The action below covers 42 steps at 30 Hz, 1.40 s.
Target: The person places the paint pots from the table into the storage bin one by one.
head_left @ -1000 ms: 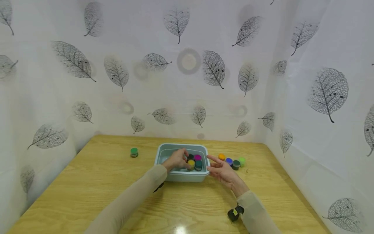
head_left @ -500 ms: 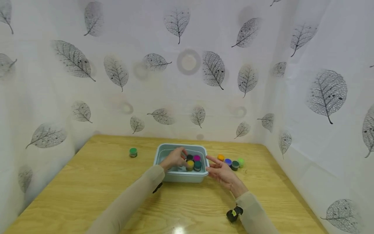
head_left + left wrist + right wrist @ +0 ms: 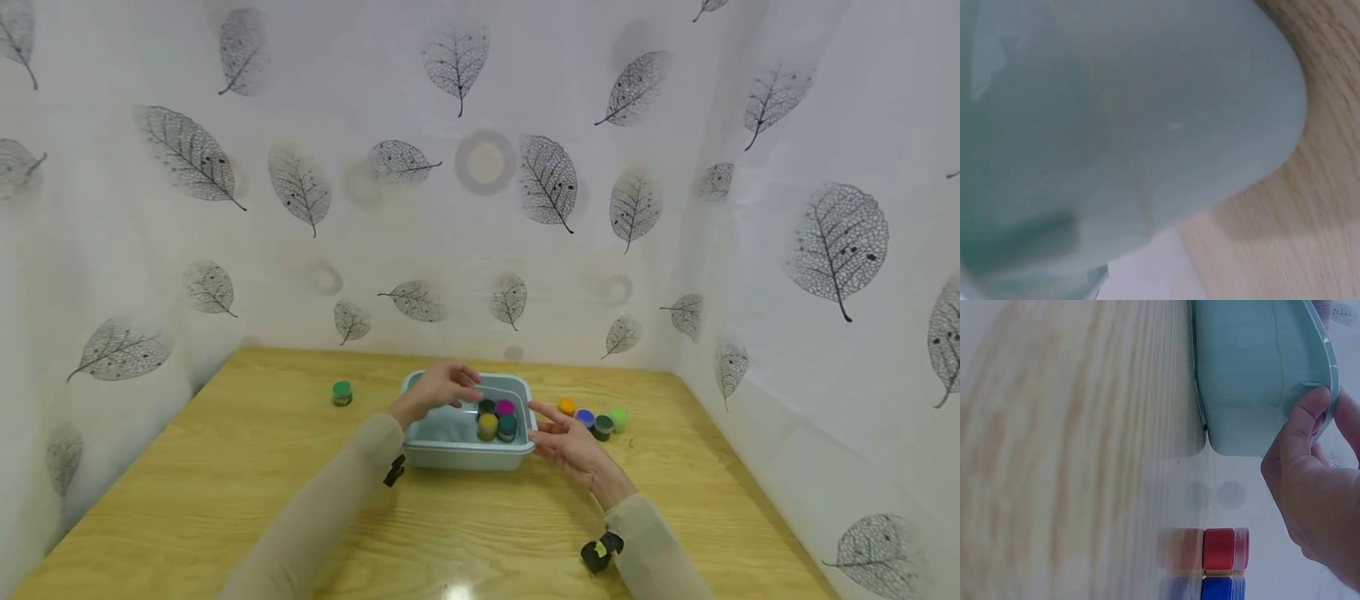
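A pale blue-green plastic tub [image 3: 468, 457] stands on the wooden table in the head view. Inside, at its right end, sit several small lidded jars, among them a yellow-lidded jar [image 3: 487, 427], a magenta-lidded jar [image 3: 505, 407] and a teal-lidded jar [image 3: 507, 427]. My left hand [image 3: 442, 388] hovers over the tub's left and back part, fingers loosely bent and holding nothing. With thumb and fingers, my right hand [image 3: 1319, 481] holds the tub's right end at the rim. The left wrist view shows the tub's wall [image 3: 1197, 125] up close; the left hand is out of that view.
Right of the tub stand an orange-lidded jar [image 3: 566, 407], a blue-lidded jar [image 3: 585, 418], a dark green jar [image 3: 603, 427] and a light green jar [image 3: 618, 418]. A red jar [image 3: 1219, 549] shows in the right wrist view. One green-lidded jar [image 3: 342, 392] stands at far left.
My left hand has let go beside the yellow-lidded jar and risen up and left, out of the tub. My right hand stays at the tub's right end.
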### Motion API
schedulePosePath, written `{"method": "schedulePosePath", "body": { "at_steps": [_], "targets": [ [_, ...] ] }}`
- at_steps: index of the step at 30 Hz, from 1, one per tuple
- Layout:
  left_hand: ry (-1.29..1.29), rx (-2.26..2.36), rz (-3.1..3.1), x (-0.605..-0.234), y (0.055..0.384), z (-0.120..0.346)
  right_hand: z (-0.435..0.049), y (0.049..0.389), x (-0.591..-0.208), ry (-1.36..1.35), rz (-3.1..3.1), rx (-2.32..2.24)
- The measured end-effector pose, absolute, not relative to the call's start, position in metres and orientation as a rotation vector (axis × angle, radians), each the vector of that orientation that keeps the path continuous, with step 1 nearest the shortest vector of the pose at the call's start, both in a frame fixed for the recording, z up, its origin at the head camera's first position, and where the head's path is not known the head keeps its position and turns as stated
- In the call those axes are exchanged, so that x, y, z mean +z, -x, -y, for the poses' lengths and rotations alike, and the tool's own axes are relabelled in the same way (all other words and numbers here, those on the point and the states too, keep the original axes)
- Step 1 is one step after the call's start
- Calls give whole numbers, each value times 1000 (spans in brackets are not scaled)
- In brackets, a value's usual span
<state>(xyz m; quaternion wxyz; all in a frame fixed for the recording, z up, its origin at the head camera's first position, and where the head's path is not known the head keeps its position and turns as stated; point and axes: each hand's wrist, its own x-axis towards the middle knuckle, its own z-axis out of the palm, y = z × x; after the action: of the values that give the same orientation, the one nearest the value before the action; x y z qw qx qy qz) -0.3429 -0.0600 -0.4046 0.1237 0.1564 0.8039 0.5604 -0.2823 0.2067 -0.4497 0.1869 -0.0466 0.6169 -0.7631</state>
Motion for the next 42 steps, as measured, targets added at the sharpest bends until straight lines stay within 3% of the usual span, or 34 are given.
{"method": "schedulePosePath", "body": {
  "at_steps": [25, 42],
  "targets": [
    [-161, 1782, -2459, -408, 347, 117, -208, 283, -449, 176, -1731, -2132],
    [-179, 1953, -2291, -410, 346, 164, -208, 282, -447, 169, -1693, -2149]
  ]
}}
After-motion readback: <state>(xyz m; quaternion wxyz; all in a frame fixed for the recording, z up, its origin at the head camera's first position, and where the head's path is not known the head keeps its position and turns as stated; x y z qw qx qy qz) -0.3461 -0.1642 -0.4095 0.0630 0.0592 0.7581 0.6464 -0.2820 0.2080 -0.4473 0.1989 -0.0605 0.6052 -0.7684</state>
